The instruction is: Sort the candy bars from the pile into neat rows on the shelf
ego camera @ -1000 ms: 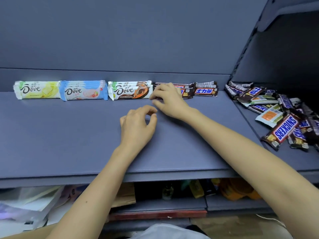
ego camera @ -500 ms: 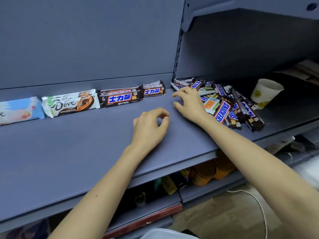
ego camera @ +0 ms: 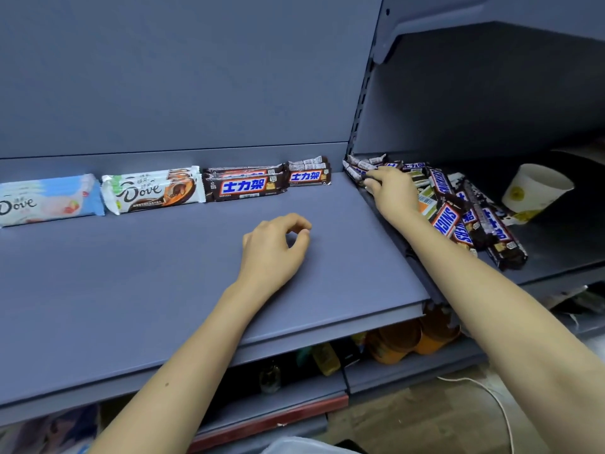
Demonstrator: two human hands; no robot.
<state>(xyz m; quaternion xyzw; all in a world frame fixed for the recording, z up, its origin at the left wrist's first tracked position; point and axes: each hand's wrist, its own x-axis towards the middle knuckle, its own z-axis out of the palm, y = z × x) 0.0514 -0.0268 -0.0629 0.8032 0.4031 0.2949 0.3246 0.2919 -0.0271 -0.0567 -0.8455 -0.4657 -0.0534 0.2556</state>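
A grey-blue metal shelf [ego camera: 163,273] runs under a plain back panel [ego camera: 196,77]. A slotted upright [ego camera: 360,103] divides it from a darker bay on the right. Below, a lower shelf [ego camera: 409,365] carries orange containers [ego camera: 402,339], and a white cable [ego camera: 491,394] lies on the floor.

Along the back of the shelf stands a row: pale blue Dove bars [ego camera: 49,201], white-and-brown Dove bars [ego camera: 150,190], then brown bars [ego camera: 244,185] lettered 士力架. A shorter stack [ego camera: 309,173] with the same lettering sits just beside them. The pile [ego camera: 458,217] lies in the right bay, its wrappers reading SNICKERS and 士力架, near a tilted paper cup [ego camera: 533,190].

The left hand [ego camera: 275,250] rests on the shelf, its grip loosely curled and holding nothing. The right hand [ego camera: 393,191] lies over the pile's left edge, fingertips [ego camera: 371,183] touching a wrapper. Whether its grip is clamped on a bar I cannot tell.
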